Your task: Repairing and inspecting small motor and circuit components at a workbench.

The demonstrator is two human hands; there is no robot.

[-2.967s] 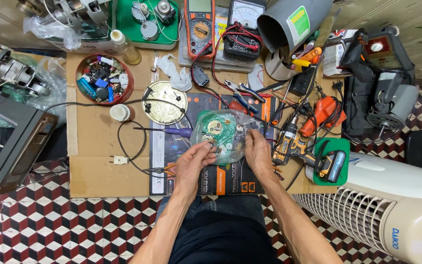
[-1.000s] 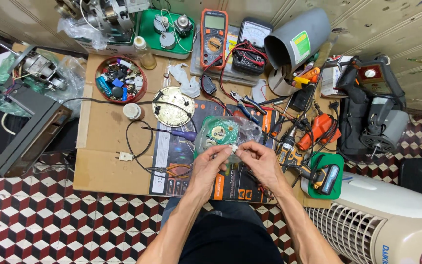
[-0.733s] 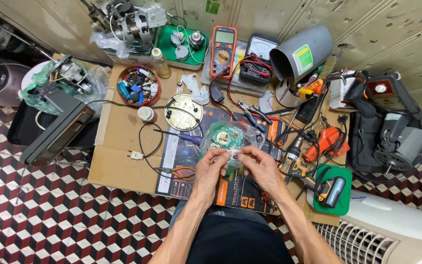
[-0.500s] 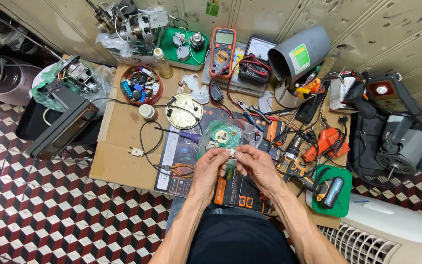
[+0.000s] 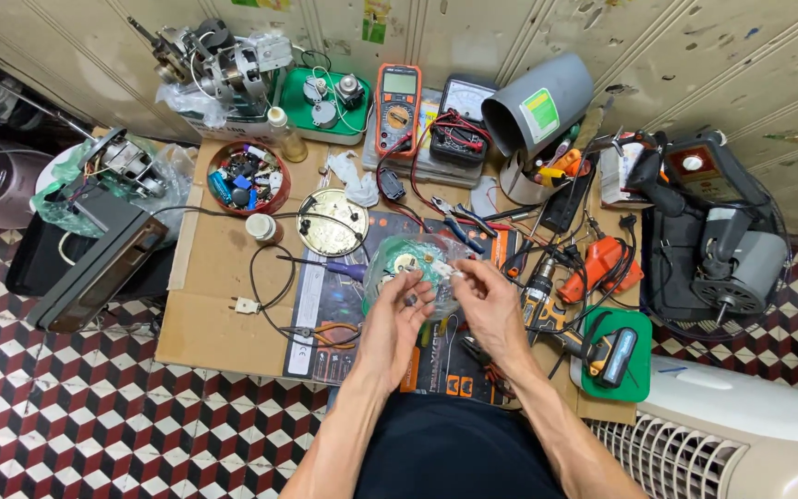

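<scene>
A clear plastic bag [image 5: 405,261] with a round green part inside lies on a dark printed mat [image 5: 339,296] in the middle of the cardboard. My left hand [image 5: 397,319] is at the bag's near edge, its curled fingers holding the plastic beside a small dark piece. My right hand [image 5: 487,303] comes in from the right. Its thumb and forefinger pinch a small white bit at the bag's right edge. Both forearms reach up from the bottom of the view.
A brass-coloured round disc [image 5: 330,222], a red bowl of small parts [image 5: 247,176], an orange multimeter [image 5: 397,109] and a grey pipe [image 5: 542,106] lie beyond. An orange drill [image 5: 602,268], green tray [image 5: 639,370], grey motor [image 5: 731,263] and white fan housing [image 5: 750,434] stand right. Pliers [image 5: 320,333] lie left.
My hands flanked the bag three seconds ago; they have since closed in on its near edge, fingertips pinching. The head view has swung and shows more of the left floor.
</scene>
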